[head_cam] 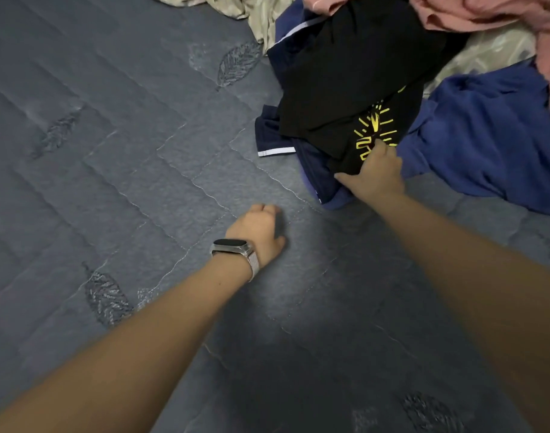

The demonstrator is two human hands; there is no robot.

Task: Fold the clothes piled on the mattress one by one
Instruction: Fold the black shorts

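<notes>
My right hand [375, 175] pinches the near edge of the black shirt [351, 76] atop the clothes pile [486, 132], far right on the mattress [126, 151]. My left hand [259, 229], watch [233, 246] on its wrist, rests curled and empty on the quilting.

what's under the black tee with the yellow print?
Under the black tee lies a navy garment with white trim, poking out at its left and lower edges. The tee covers the rest of it.
</notes>
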